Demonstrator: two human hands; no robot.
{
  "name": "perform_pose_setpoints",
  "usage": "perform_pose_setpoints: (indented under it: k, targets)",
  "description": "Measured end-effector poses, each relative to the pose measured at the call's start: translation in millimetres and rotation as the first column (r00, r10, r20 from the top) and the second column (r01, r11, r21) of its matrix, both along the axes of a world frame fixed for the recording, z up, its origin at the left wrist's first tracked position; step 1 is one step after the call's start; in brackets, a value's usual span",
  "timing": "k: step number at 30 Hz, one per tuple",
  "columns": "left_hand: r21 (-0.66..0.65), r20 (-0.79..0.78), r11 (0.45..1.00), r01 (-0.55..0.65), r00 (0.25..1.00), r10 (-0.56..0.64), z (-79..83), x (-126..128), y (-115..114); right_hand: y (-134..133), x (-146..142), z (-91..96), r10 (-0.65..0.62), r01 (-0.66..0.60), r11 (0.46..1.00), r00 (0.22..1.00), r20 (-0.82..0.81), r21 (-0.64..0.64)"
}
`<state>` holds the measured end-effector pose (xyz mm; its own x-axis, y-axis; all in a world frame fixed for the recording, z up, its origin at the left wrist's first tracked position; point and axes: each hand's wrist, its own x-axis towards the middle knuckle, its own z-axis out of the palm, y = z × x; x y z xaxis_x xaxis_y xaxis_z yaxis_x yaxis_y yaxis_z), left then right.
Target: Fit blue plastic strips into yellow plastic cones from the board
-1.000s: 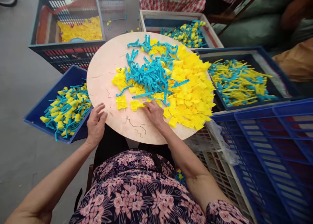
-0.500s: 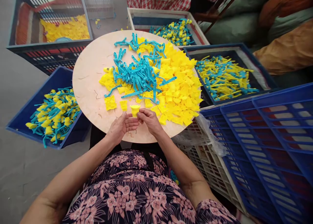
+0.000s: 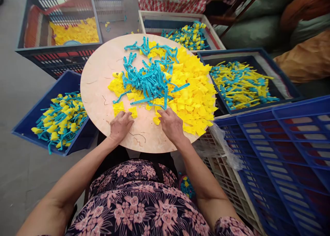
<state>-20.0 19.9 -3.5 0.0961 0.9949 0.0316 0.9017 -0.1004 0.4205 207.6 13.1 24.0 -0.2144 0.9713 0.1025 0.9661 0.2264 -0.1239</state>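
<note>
Fingers [image 3: 126, 117] of your left hand [image 3: 120, 127] bend down against the near edge of a small, squarish, yellow fabric-like piece [image 3: 133, 111] lying on the desk; whether they are clamped on it, I cannot tell. Those of your right hand [image 3: 172, 124] bunch at the near edge of a broad heap of similar yellow pieces [image 3: 196, 91], and I cannot tell whether they grip one.

Far to your left stands a grey-blue slatted plastic crate [image 3: 56, 48] with more yellow pieces inside. Nearer you, a dark blue plastic bin [image 3: 82, 139] beside the desk holds mixed yellow-and-blue pieces [image 3: 60, 119]. Your round, pale desk [image 3: 95, 67] comes next. Another flat yellow square [image 3: 118, 107] lies just beyond your left hand, and a tangled pile of slender blue strips [image 3: 152, 82] sits mid-desk, beside the heap covering the right side. Beyond is a white-rimmed crate [image 3: 172, 13] of yellow-and-blue pieces; farther right, a navy tray [image 3: 286, 89] carries similarly coloured, longer pieces.
</note>
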Motion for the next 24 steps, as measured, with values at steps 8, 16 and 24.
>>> perform_pose_setpoints:
  k: [8,16,24]
  targets:
    - [0.087,0.001,0.983,0.159,0.987,-0.160,-12.6,0.3,3.5,43.9,-60.0,-6.2,0.299,-0.303,0.952,0.950,-0.086,-0.032]
    - [0.281,0.381,0.959,0.015,0.916,-0.126,-27.2,-14.2,-23.0,42.2,-57.6,-16.5,0.326,-0.329,0.931,0.944,-0.044,-0.158]
    - [-0.018,0.897,0.980,-0.199,0.429,0.104,-18.8,10.6,-44.0,-4.3,-74.5,-5.5,0.262,-0.288,0.935,0.954,-0.146,-0.207]
